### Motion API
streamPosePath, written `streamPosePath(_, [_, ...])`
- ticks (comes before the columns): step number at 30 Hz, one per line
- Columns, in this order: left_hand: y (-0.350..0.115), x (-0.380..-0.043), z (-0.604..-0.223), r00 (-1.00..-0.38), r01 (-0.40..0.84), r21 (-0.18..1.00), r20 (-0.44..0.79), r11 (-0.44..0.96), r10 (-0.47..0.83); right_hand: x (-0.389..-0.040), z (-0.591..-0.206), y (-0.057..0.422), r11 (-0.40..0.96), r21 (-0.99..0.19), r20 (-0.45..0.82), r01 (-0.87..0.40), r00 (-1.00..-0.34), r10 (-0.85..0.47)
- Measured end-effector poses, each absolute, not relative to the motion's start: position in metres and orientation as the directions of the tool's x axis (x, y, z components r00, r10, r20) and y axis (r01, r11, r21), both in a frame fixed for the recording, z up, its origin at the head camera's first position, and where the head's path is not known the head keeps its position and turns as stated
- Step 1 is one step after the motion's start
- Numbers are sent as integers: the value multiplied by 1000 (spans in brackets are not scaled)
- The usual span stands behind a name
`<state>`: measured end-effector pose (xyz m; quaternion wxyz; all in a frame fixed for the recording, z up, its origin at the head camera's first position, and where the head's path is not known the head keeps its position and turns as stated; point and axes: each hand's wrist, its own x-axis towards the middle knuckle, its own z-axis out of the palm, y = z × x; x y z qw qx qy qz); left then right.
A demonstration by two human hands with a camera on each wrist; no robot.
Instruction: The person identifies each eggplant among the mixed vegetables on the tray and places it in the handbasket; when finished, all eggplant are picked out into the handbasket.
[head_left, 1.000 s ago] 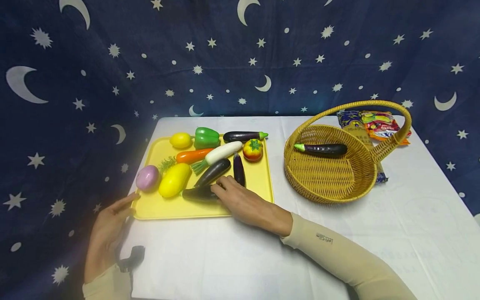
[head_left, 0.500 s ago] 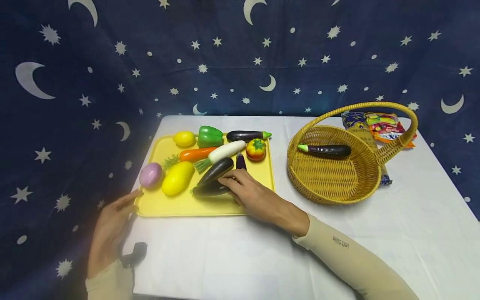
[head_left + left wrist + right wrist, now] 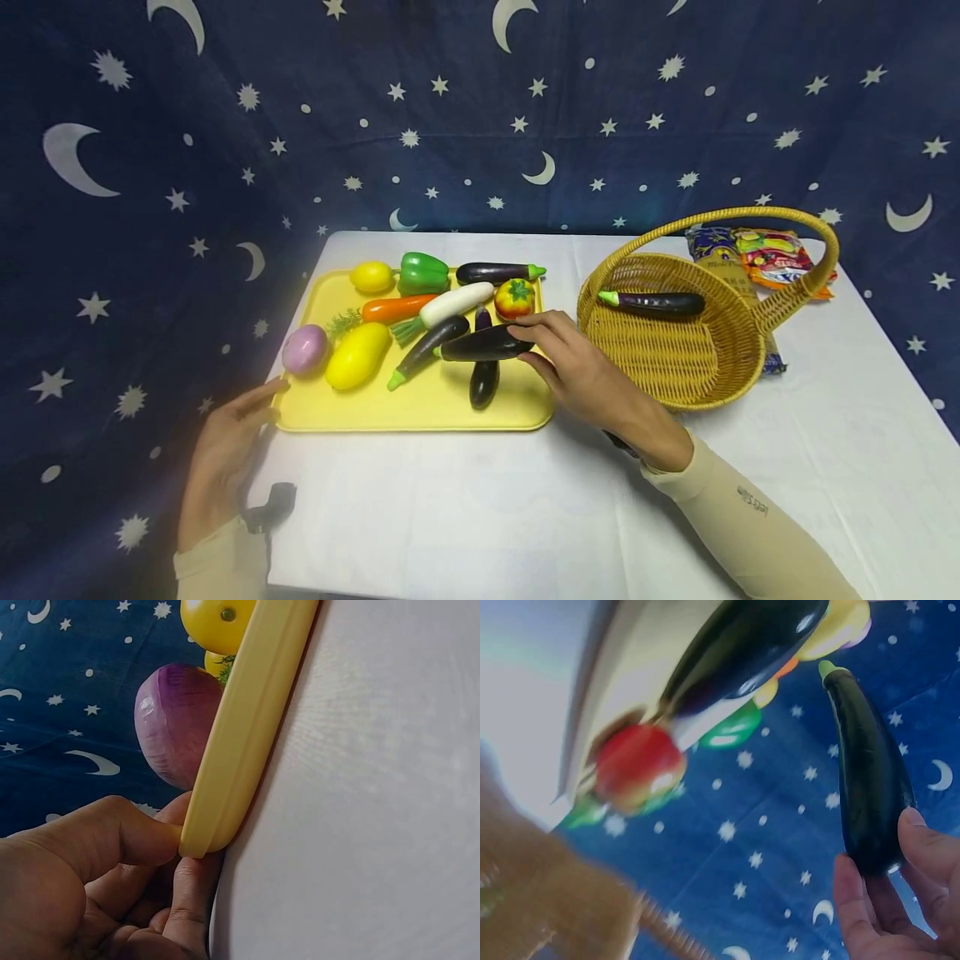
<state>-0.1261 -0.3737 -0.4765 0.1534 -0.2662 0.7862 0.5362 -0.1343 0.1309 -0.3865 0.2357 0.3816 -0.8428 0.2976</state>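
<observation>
1. By the right hand (image 3: 576,362), an eggplant (image 3: 480,343) is pinched at its blunt end between thumb and fingertips, the green stem end pointing away toward the left.
2. This held eggplant is seen raised over the right half of the yellow tray (image 3: 405,412), which is set toward the left edge of the tabletop (image 3: 450,517).
3. It would be judged light and stiff, probably a hollow or foam imitation; the glossy skin could slip, and with only the end held, the stem end might swing. A firmer hold would be had around the thick middle.
4. By the left hand (image 3: 228,433), the tray's front left corner is pinched between thumb and fingers.
5. On the tray, a slanted eggplant (image 3: 431,348) and a purple onion (image 3: 306,350) are seen, the onion by the left edge.
6. Nearer the tabletop's right edge, a wicker basket (image 3: 645,358) is placed, another eggplant (image 3: 663,305) lying inside; packets (image 3: 776,257) are seen by the back right corner.
</observation>
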Motion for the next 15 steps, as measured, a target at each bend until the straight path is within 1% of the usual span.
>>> streamPosePath(8, [-373, -126, -474, -795, -605, 740, -544, 294, -268, -128, -369, 178, 568, -280, 652, -774, -587, -480])
streamPosePath(15, [-374, -125, -473, -791, -611, 736, -554, 292, -260, -112, -341, 228, 589, -296, 641, -752, -614, -462])
